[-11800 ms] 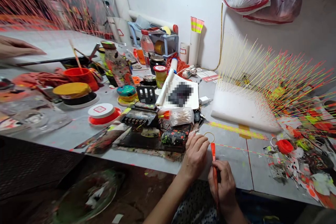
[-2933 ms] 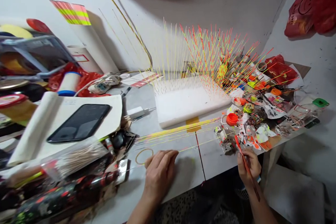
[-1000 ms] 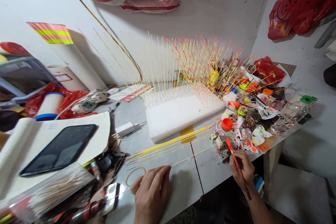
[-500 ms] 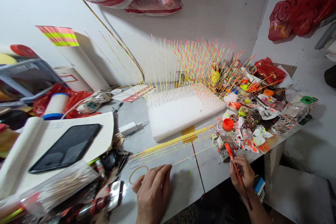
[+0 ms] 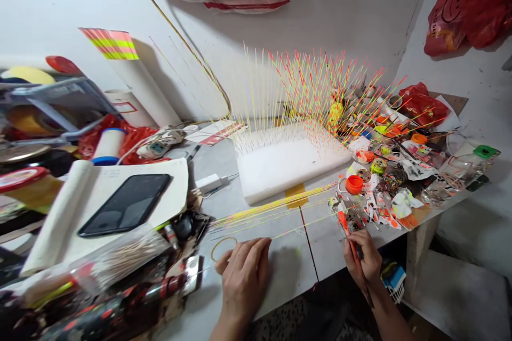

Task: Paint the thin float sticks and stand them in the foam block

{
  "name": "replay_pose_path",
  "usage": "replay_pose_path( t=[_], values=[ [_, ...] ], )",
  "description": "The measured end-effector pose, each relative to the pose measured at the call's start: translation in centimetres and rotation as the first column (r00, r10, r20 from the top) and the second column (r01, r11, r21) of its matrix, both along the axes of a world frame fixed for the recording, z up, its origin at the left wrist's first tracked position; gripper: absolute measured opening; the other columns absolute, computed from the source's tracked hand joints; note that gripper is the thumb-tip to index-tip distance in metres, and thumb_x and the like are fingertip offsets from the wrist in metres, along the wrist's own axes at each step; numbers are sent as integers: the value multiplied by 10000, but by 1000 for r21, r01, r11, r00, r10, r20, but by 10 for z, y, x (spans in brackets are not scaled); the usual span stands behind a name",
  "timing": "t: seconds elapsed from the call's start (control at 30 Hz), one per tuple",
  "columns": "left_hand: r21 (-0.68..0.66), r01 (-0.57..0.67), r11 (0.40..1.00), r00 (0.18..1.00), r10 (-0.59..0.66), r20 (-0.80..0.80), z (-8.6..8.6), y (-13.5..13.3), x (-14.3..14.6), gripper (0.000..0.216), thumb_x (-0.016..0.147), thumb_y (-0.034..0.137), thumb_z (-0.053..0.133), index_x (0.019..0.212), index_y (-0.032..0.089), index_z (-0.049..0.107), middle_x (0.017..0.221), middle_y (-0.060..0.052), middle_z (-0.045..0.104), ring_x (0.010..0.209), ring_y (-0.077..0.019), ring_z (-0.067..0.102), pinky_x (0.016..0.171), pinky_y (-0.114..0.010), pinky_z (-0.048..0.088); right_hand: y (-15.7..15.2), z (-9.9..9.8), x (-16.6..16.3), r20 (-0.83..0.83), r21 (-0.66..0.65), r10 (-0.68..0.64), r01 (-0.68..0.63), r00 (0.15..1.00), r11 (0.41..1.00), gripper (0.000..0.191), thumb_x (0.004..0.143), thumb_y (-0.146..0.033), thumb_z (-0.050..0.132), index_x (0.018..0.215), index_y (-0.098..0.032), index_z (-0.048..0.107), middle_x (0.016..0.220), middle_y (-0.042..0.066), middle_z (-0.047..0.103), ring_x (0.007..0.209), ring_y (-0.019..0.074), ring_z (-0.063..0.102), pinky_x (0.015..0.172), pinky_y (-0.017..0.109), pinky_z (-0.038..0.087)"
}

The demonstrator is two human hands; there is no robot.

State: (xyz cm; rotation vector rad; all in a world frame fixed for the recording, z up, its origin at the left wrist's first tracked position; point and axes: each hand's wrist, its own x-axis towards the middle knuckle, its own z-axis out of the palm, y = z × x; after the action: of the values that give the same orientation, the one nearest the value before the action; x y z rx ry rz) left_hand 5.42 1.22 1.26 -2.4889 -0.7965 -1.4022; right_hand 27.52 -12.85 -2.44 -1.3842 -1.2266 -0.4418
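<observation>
My left hand rests on the grey table top, its fingers closed on a thin yellow-and-orange painted stick that runs right across the table. A thin brass-coloured ring lies just beyond my fingertips. My right hand grips a paintbrush with an orange-coated handle. Its tip sits close to the stick's far end, among paint-spattered scraps. Several more painted sticks lie together nearby, and the brush tip is partly hidden by clutter.
A white foam block bristles with several upright painted sticks. A phone lies on paper at the left, beside a bag of cotton swabs. Paint pots and scraps crowd the right, with a wall behind.
The view has swung slightly, shifting everything rightward in the frame. My right hand has brought the brush tip left, nearer the stick. My left hand stays in about the same place on the table.
</observation>
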Motion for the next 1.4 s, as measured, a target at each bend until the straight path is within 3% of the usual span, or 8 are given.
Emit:
replay_pose_path(
  t=[0.73, 1.1, 1.4],
  values=[
    [-35, 12, 999, 999, -10, 41, -3, 0, 1, 116, 906, 109, 575, 955, 199, 631, 806, -11, 697, 731, -134, 631, 752, -296, 369, 1, 2, 1, -4, -20, -50, 50, 999, 999, 148, 905, -98, 583, 996, -213, 602, 852, 26, 643, 764, 151, 650, 686, 255, 563],
    [-65, 0, 998, 998, 4, 59, -5, -1, 0, 142, 902, 111, 563, 968, 213, 637, 818, -4, 706, 731, -135, 638, 769, -305, 367, 0, 10, -15, 37, 2, 61, -61, 997, 998, 169, 886, -91, 583, 995, -218, 607, 796, 25, 642, 715, 162, 649, 619, 264, 558],
    [-49, -11, 999, 999, 13, 43, -1, -4, 2, 129, 915, 106, 554, 954, 208, 622, 805, 3, 699, 729, -129, 627, 766, -305, 357, 6, 3, -17, 56, -25, 47, -46, 997, 999, 173, 896, -92, 584, 1008, -222, 607, 831, 30, 651, 752, 169, 657, 664, 284, 576]
  ],
)
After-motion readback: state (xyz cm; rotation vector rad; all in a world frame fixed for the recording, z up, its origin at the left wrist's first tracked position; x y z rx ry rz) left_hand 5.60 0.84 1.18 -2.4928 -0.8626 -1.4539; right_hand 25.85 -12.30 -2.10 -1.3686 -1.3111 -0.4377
